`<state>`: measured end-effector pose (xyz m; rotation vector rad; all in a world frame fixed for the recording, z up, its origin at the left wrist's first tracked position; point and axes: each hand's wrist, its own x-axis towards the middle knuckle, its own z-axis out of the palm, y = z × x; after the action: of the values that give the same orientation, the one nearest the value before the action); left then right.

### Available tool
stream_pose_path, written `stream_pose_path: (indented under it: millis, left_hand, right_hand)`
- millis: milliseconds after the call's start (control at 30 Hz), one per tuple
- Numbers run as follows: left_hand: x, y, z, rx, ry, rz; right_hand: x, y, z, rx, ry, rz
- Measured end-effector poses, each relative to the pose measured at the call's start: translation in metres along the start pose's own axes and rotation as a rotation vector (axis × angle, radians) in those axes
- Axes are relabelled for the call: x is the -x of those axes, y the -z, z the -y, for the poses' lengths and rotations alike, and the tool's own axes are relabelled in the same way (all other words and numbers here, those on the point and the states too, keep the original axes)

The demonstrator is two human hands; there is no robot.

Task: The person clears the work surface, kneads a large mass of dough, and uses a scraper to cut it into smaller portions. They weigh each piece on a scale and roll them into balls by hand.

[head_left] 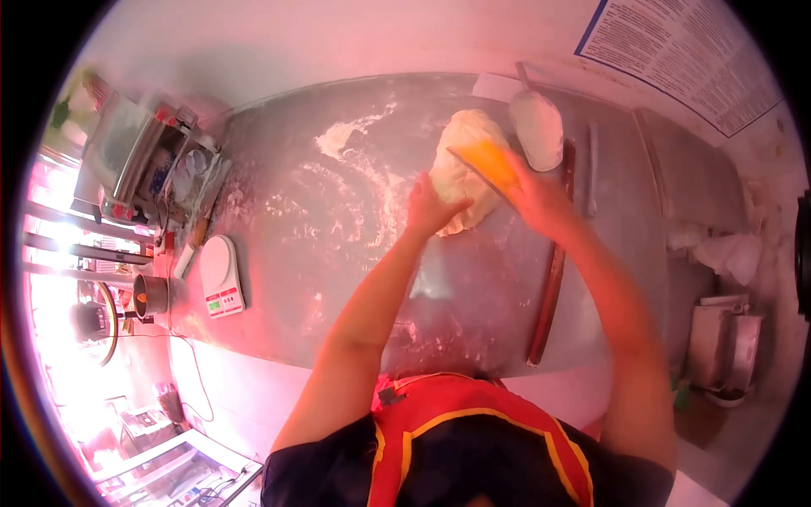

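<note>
A large lump of pale dough point(466, 127) lies on the floured metal worktop point(338, 220). My right hand point(541, 201) is closed around an orange-yellow dough scraper point(488, 160), whose dark edge is over the top of the dough. At the dough's near left side, my left hand point(434, 209) rests against it with thumb and fingers apart. Just beyond my right hand is a metal scoop point(538, 127) that looks full of flour. The scraper and hand hide part of the dough.
A long brown wooden rod point(551, 287) and a shorter grey rod point(591, 169) lie to the right. At left are a white digital scale point(221, 275), a knife point(193, 248), a metal pot point(152, 296) and a roller machine point(139, 160). Metal containers point(718, 346) stand far right.
</note>
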<state>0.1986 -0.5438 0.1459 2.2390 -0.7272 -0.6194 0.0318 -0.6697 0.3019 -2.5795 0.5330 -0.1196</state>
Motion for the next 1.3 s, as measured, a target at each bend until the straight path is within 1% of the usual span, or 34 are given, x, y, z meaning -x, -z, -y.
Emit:
stream_pose_path:
  millis: [33,67,133,233,333,433,533,633,667,700,733,833,900,967,1033,1067,1133,1200,1233,1300]
  left_hand:
    - [0.006,-0.003,-0.008,-0.016,0.022,-0.017]
    - [0.011,-0.004,-0.014,-0.032,0.045,-0.032]
    - [0.014,-0.005,-0.012,0.045,0.059,-0.052]
    - [0.012,-0.016,0.001,0.056,0.035,-0.126]
    - [0.009,-0.025,0.011,0.027,-0.019,-0.214]
    - [0.005,-0.027,0.020,0.034,-0.036,-0.242]
    - [0.003,-0.025,0.021,0.082,-0.034,-0.251]
    - [0.010,-0.028,0.020,0.123,-0.028,-0.247]
    - [0.010,-0.029,0.022,0.131,-0.041,-0.249]
    - [0.009,-0.023,0.017,0.140,-0.058,-0.264]
    - [0.018,-0.020,0.013,0.137,-0.129,-0.286]
    - [0.082,-0.019,0.003,0.137,-0.316,-0.335]
    - [0.122,-0.018,0.003,0.247,-0.284,-0.339]
    - [0.139,-0.010,0.018,0.309,-0.235,-0.369]
    - [0.144,-0.013,0.057,0.339,-0.140,-0.440]
    - [0.150,-0.010,0.074,0.387,-0.082,-0.436]
    - [0.153,0.012,0.107,0.473,0.029,-0.443]
    - [0.157,0.040,0.119,0.736,0.073,-0.564]
    - [0.157,0.052,0.124,0.875,0.092,-0.630]
    - [0.158,0.076,0.147,0.789,0.158,-0.655]
  right_hand:
    - [-0.015,0.000,0.006,0.039,0.005,0.086]
    - [-0.026,-0.006,0.007,0.095,0.016,0.124]
    - [-0.045,-0.025,0.004,0.200,0.035,0.202]
    - [-0.056,-0.054,-0.009,0.122,0.171,0.095]
    - [-0.074,-0.064,-0.012,0.111,0.102,0.184]
    - [-0.091,-0.082,-0.013,0.068,0.125,0.195]
    - [-0.099,-0.102,-0.022,0.078,0.107,0.151]
    - [-0.105,-0.119,-0.027,0.161,0.122,0.064]
    - [-0.103,-0.119,-0.028,0.151,0.104,0.095]
    - [-0.106,-0.116,-0.027,0.145,0.099,0.119]
    - [-0.107,-0.113,-0.026,0.138,0.092,0.146]
    - [-0.107,-0.116,-0.028,0.094,0.048,0.127]
    - [-0.101,-0.116,-0.034,0.050,0.118,0.082]
    - [-0.091,-0.109,-0.033,0.055,0.175,0.005]
    - [-0.061,-0.058,-0.001,0.057,0.132,0.001]
    - [-0.041,-0.041,0.011,0.055,0.109,0.007]
    - [-0.010,-0.034,-0.001,0.038,0.133,-0.053]
    - [0.022,-0.047,-0.017,-0.057,0.243,-0.151]
    - [0.036,-0.053,-0.019,-0.083,0.186,-0.115]
    - [0.058,-0.069,-0.017,-0.129,0.076,-0.031]
